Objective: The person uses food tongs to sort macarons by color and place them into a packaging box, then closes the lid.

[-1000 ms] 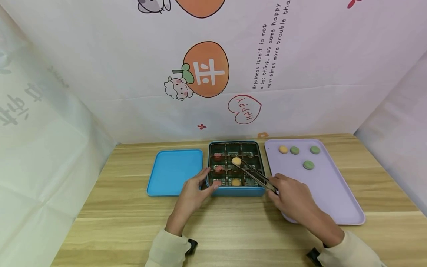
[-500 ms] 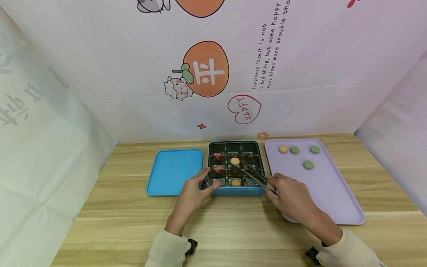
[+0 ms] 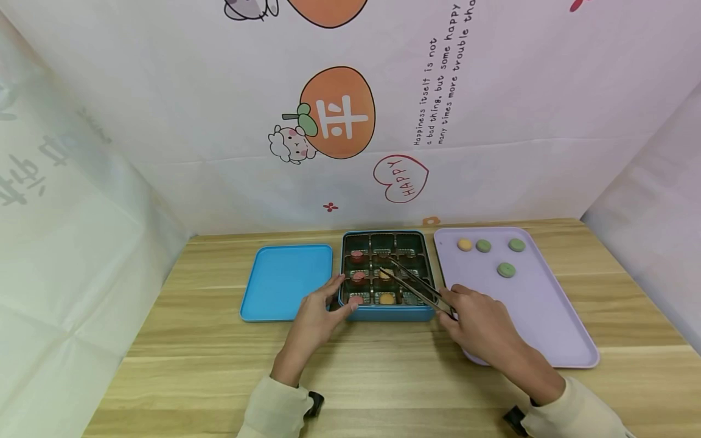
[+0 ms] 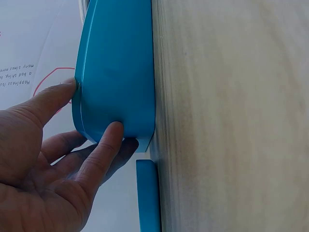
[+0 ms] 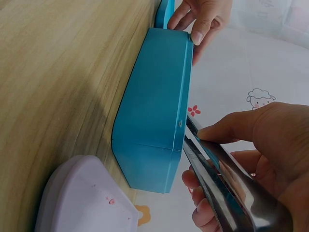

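In the head view, my right hand [image 3: 482, 322] grips metal tongs [image 3: 418, 289], their tips parted over the middle of a blue box [image 3: 391, 314]. A yellow macaron [image 3: 386, 274] lies in the centre compartment just below the tips. Another yellow macaron [image 3: 387, 299] sits in the front middle compartment. Pink macarons [image 3: 358, 276] occupy the left column. My left hand [image 3: 314, 319] rests against the box's front left corner, its fingers extended; in the left wrist view the fingertips touch the blue side wall [image 4: 120, 72]. From the right wrist view, the tong tips are hidden behind the box rim.
To the right lies a lilac tray [image 3: 537, 316] bearing a yellow macaron [image 3: 465, 244] and several green macarons [image 3: 506, 270] near its back. A flat blue lid [image 3: 287, 283] lies left of the box. A printed cloth [image 3: 219, 121] hangs behind the wooden table [image 3: 372, 383].
The yellow macaron has gone from between the tong tips down into the centre compartment, and the tips have parted. My left hand and the box stay where they were.
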The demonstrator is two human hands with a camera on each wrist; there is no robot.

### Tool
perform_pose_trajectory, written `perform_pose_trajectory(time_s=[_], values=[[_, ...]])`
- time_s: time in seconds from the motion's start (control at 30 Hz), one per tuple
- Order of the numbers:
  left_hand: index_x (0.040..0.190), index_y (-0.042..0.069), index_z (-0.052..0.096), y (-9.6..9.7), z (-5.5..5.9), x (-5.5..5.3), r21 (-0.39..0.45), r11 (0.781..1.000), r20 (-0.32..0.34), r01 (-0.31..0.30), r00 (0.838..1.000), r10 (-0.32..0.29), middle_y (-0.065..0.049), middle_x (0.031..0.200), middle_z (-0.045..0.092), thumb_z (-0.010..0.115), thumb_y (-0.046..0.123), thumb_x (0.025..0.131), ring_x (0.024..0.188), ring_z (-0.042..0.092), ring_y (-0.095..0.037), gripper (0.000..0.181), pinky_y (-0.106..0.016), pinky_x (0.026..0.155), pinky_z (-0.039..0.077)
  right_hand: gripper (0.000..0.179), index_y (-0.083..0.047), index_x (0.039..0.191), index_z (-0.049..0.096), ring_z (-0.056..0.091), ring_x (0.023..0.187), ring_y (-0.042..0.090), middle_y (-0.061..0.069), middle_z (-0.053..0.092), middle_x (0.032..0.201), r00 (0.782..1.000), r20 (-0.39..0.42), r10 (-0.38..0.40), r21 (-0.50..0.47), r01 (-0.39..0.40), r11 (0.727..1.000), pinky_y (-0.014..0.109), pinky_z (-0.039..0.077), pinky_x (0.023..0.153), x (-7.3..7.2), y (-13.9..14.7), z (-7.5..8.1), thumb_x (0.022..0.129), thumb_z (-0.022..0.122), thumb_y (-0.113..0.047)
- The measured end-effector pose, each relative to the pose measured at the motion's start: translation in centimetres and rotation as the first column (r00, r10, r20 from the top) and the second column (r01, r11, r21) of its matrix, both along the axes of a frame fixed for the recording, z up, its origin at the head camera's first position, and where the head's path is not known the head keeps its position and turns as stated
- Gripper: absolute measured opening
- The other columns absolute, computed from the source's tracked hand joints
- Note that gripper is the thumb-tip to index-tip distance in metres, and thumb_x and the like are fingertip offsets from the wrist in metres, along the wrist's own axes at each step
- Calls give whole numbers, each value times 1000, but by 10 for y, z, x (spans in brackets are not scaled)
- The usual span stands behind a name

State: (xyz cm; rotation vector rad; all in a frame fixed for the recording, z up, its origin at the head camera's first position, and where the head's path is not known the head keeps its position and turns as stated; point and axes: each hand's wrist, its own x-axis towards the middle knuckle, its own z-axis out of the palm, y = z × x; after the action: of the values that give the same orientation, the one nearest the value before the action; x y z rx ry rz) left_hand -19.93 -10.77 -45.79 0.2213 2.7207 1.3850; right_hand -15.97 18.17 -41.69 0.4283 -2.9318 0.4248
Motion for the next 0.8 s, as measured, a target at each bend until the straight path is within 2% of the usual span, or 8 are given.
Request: perform_pose_trajectory(time_s=[0.27,0.4,0.53,0.63,0.8], values=[[159,13,47,0,0,0,-3,1000,2,-3,1000,3,-8,167,41,76,28,98,140,56,-39,68,-35,74,49,37,4,120,76,68,71,22,9,73,96,1000,-4,-1,-11,1,1000,41,50,51,0,1,0,90,80,-17],[159,13,47,0,0,0,-1,1000,3,-3,1000,3,-8,167,40,76,28,98,140,56,-39,68,-34,72,48,35,4,120,76,58,66,14,4,68,88,1000,-13,2,-12,-2,1000,38,45,49,-1,3,1,91,79,-17],[158,12,48,0,-1,0,4,1000,0,-2,1000,2,-8,167,41,76,28,98,140,56,-38,68,-36,77,50,29,1,115,76,50,63,12,1,61,79,999,-39,0,-12,-1,1000,34,41,48,-2,7,5,92,78,-16],[158,12,48,0,-1,0,9,1000,-5,-1,1000,1,-9,167,41,76,27,98,139,57,-37,68,-37,79,50,30,2,117,75,48,62,12,3,63,80,999,-45,-15,-24,13,1000,33,39,47,-3,11,8,92,76,-15],[158,11,48,-1,-1,-1,5,1000,-8,0,1000,0,-8,167,42,76,27,98,138,58,-36,68,-35,75,49,34,5,120,74,49,60,14,8,67,84,998,-46,-52,-45,50,998,34,40,46,-6,19,13,92,75,-15]])
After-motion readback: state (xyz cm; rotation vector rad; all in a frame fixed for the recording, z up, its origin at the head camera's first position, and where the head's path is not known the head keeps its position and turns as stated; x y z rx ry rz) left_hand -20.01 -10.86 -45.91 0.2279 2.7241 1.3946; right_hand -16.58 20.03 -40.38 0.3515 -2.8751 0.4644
